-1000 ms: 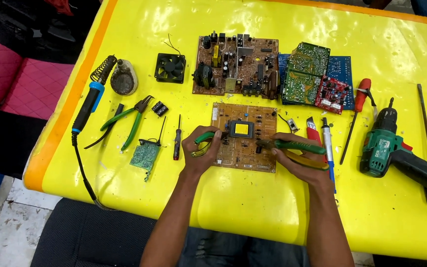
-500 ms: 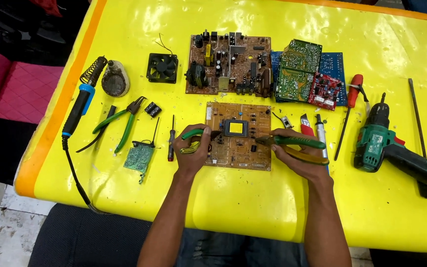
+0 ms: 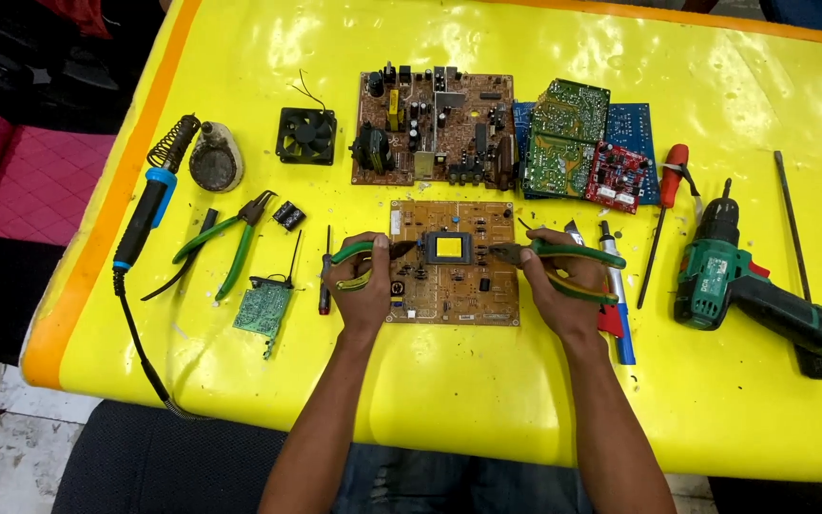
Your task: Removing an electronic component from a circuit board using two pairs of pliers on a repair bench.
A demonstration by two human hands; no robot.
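Near the yellow tabletop's (image 3: 487,400) left edge lie a blue-handled soldering iron (image 3: 149,211) and green-handled pliers (image 3: 230,240); a green cordless drill (image 3: 753,290) lies by the right edge, a small black fan (image 3: 306,135) toward the far edge.

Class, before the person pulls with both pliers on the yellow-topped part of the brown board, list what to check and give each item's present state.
1. Left hand grips green-handled pliers: ok.
2. Right hand grips second pliers: ok.
3. Both plier tips reach the yellow-topped component from opposite sides: ok.
4. Tips actually clamped on it: cannot tell.
5. Brown circuit board lies flat on the yellow table: ok.
6. Board held down by anything besides the hands: not ok.
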